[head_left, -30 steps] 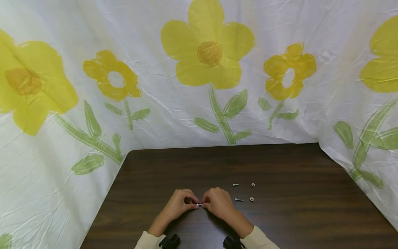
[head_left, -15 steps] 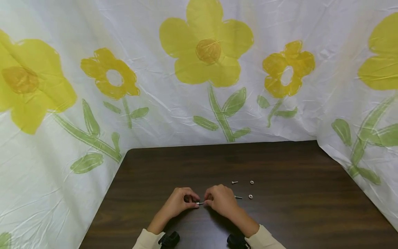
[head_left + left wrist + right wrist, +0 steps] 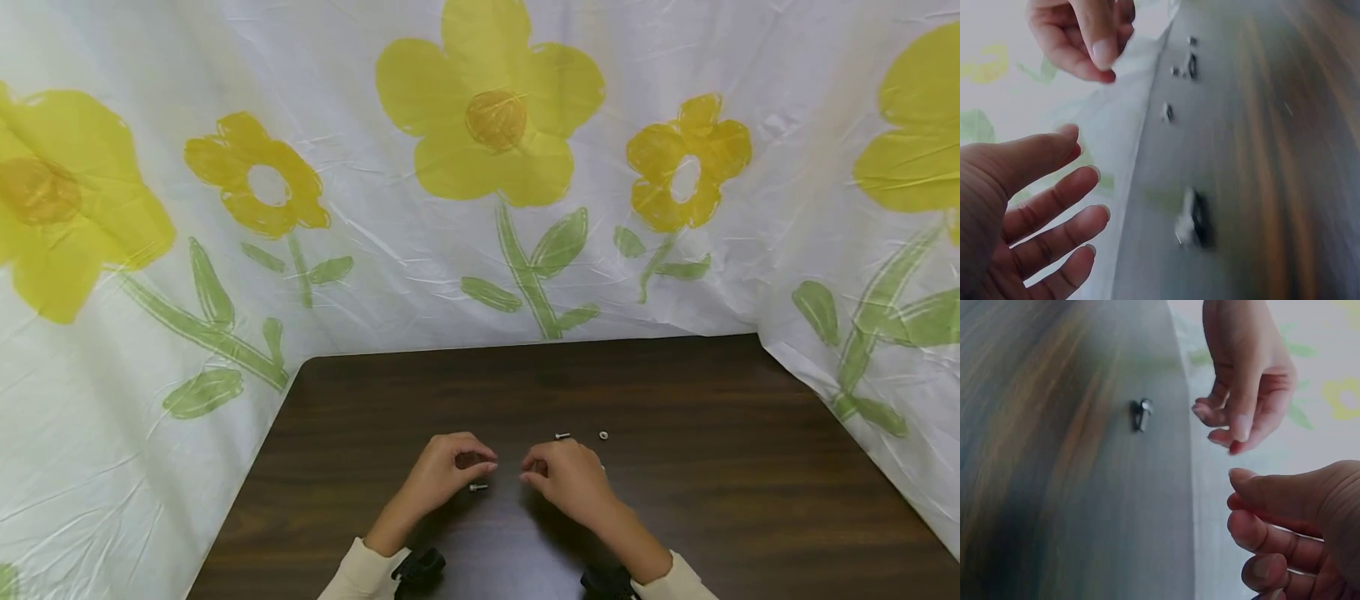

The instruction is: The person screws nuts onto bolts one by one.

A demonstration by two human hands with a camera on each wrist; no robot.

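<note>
A small silver bolt (image 3: 477,487) lies on the dark table just below my left hand; the same bolt (image 3: 1189,222) is blurred in the left wrist view, so I cannot tell if a nut sits on it. My left hand (image 3: 451,467) hovers above and behind it, fingers loosely bent and holding nothing. Off to the right, my right hand (image 3: 570,475) is also raised with relaxed fingers and nothing between them. Beyond the right hand lie a second bolt (image 3: 562,436) and a nut (image 3: 603,435). Another nut (image 3: 603,468) peeks out beside that hand's knuckles.
The brown wood-grain table (image 3: 360,417) runs back to a white curtain (image 3: 390,275) printed with yellow flowers, which also hangs along both sides. Dark wrist straps (image 3: 420,567) sit at the cuffs of light sleeves.
Both hands let go of the bolt, which now lies on the table. The left hand rose slightly, and the right hand moved away to the right, covering another bolt and part of a nut.
</note>
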